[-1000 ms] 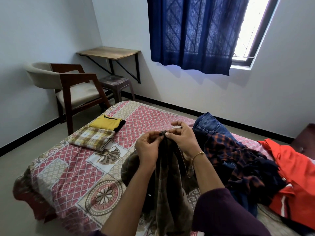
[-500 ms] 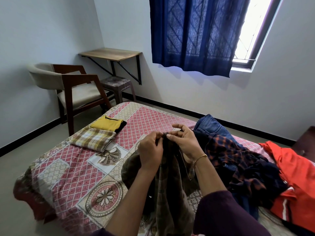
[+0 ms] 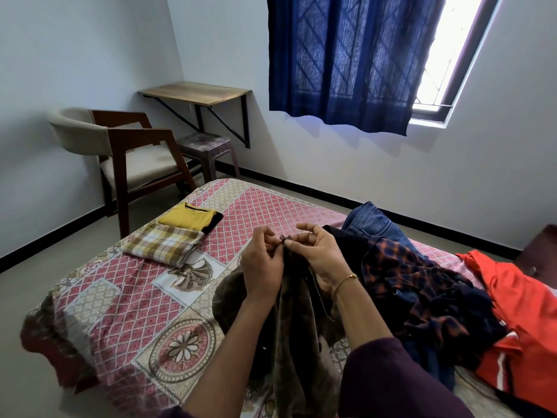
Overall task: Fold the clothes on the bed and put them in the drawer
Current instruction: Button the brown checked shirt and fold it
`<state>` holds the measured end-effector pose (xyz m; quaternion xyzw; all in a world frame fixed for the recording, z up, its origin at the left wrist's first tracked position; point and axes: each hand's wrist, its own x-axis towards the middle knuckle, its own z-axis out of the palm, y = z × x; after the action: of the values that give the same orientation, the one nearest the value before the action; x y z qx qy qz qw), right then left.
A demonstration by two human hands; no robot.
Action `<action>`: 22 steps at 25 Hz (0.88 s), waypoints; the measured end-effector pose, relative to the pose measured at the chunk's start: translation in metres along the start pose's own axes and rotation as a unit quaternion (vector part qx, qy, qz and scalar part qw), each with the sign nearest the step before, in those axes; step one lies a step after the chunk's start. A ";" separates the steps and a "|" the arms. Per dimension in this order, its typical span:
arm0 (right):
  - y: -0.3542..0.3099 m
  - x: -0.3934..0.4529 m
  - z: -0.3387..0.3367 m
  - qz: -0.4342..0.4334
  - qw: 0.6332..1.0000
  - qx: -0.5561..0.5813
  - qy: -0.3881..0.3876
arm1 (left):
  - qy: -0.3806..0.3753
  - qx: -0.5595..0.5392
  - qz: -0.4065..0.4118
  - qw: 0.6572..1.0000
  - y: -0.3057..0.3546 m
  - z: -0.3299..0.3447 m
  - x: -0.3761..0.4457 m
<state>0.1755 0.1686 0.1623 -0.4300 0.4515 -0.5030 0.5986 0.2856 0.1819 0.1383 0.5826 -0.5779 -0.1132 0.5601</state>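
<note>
Both hands' grip (image 3: 283, 241) on brown garment (image 3: 297, 312)

Reds, browns and blues across the bed

The bed (image 3: 126, 312) wears a pink-red lattice sheet with floral medallions; on it lie a yellow top (image 3: 188, 218), a yellow-brown checked cloth (image 3: 164, 247), a dark brown checked garment (image 3: 297, 327), blue jeans (image 3: 372, 223), a navy-orange plaid shirt (image 3: 422, 285) and an orange-red garment (image 3: 518, 303); the curtain (image 3: 346, 58) is navy.

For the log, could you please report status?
Left hand and right hand pinch brown checked shirt. Two folded garments on bed. Unfolded pile alongside.
</note>
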 end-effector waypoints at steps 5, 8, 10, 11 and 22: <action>0.003 0.003 -0.002 -0.037 0.993 -0.080 0.077 | -0.008 -0.096 -0.099 0.990 0.004 0.000 0.000; 0.001 0.003 0.000 -0.034 0.993 -0.091 0.069 | -0.030 -0.141 -0.125 0.982 0.004 0.000 -0.001; -0.001 0.000 -0.002 -0.016 0.997 -0.043 0.059 | -0.051 -0.121 -0.112 0.985 0.004 0.002 -0.001; -0.002 -0.001 -0.003 -0.008 0.998 -0.005 0.054 | -0.058 -0.096 -0.092 0.989 0.004 0.003 -0.002; -0.001 -0.001 -0.012 0.010 0.999 0.054 -0.003 | -0.014 -0.067 -0.122 0.990 0.008 0.006 -0.004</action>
<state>0.1635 0.1691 0.1607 -0.3945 0.4259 -0.5193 0.6272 0.2755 0.1848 0.1407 0.6081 -0.5015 -0.2274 0.5718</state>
